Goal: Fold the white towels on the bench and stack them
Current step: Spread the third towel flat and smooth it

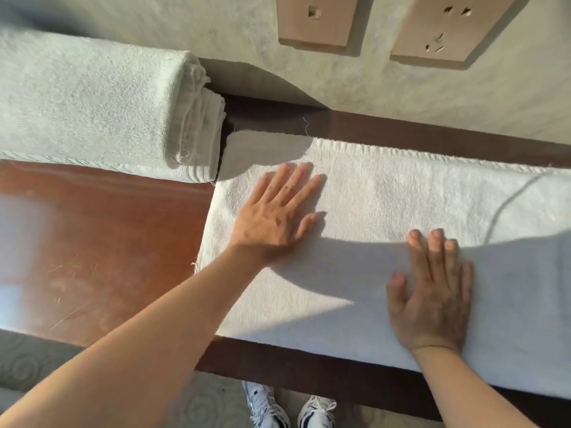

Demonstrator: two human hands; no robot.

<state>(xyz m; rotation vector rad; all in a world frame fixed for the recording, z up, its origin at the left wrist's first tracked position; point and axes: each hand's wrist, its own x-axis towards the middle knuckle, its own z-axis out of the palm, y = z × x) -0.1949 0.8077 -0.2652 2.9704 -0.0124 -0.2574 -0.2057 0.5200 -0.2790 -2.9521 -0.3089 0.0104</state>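
Both hands are laid flat, with straight fingers, on the white towel (pixel 386 217) that is spread over the bench (pixel 102 242) in the centre and right of the frame; nothing is gripped by either one. With the left hand (pixel 275 217) the cloth is pressed near its left edge, and the right hand (pixel 432 291) is placed lower right, closer to the front edge of the bench. It is judged that the hands are set apart like this so that the layer is smoothed and kept from sliding before the next fold is made. The far hem is aligned along the back of the bench, probably so the fold will come out square. The right end of the towel is cut off by the frame, so its full length cannot be told.

In the upper left a stack of folded towels (pixel 92 103) is seen, just beside the left corner of the spread towel. It seems to be kept there so that the finished towel can be put on it by a short move. Two wall sockets (pixel 318 23) are seen at the top, and the person's shoes (pixel 290 409) at the bottom
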